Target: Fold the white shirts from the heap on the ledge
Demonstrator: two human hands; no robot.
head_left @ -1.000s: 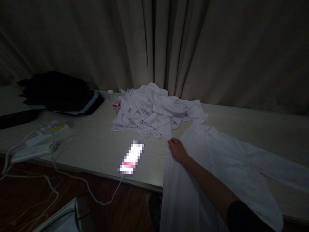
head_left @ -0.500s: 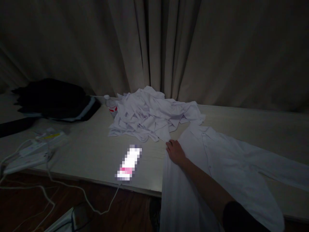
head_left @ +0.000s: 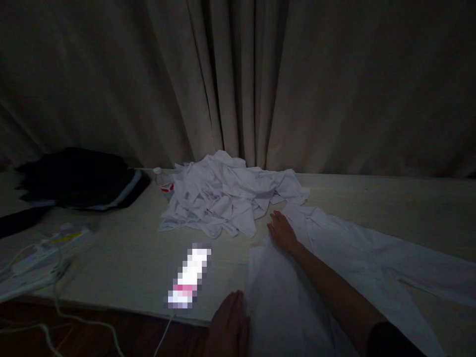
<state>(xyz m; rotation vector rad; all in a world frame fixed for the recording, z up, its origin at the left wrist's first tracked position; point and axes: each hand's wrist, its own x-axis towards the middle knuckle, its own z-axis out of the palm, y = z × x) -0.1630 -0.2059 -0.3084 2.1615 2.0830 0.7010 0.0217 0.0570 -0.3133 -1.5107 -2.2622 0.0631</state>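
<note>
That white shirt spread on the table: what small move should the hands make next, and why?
Probably sweep the right hand outward along the white shirt, while the left hand pins its near edge. Both palms lie flat on the cloth, which looks rumpled around them and hangs over the table edge, so smoothing seems the natural next move.

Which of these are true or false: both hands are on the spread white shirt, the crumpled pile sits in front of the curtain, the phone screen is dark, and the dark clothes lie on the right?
1. Both hands rest flat on the spread white shirt: true; left hand, right hand.
2. The crumpled pile sits in front of the curtain: true.
3. The phone screen is dark: false, it glows.
4. The dark clothes lie on the right: false, left.
</note>
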